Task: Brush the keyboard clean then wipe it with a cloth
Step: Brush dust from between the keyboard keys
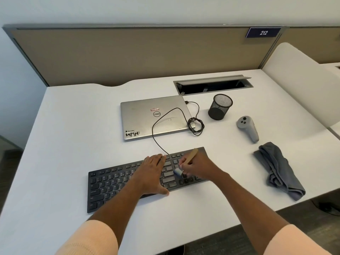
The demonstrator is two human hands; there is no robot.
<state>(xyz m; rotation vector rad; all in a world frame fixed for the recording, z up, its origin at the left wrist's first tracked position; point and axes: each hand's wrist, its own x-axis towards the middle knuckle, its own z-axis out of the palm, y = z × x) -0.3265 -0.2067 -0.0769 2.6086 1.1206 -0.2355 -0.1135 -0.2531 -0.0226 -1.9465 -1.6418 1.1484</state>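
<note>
Keyboard [114,184]: black, lying slightly skewed near the front edge of the white surface [73,126], its cable [156,137] running back towards a closed laptop [152,116]. Brush [191,156]: wooden handle tilted up and away, pale bristles down on the keys in the right-hand part of the board. Right hand [196,167]: grip closed round the lower handle. Left hand [151,173]: grip open, fingers flat across the middle keys, thumb at the near edge, apparently steadying the board. Judgement: brushing step in hand, wiping not yet begun; how many rows are already done cannot be told. Cloth [279,170]: grey, crumpled, on the surface to the right, well apart from the board, neither hand on it. Next move calls for short strokes along the key rows, and the left hand must shift so the covered keys get brushed. After that, brush set down and a reach right for the cloth. Further back: mesh cup [219,106], grey controller [247,127].
</note>
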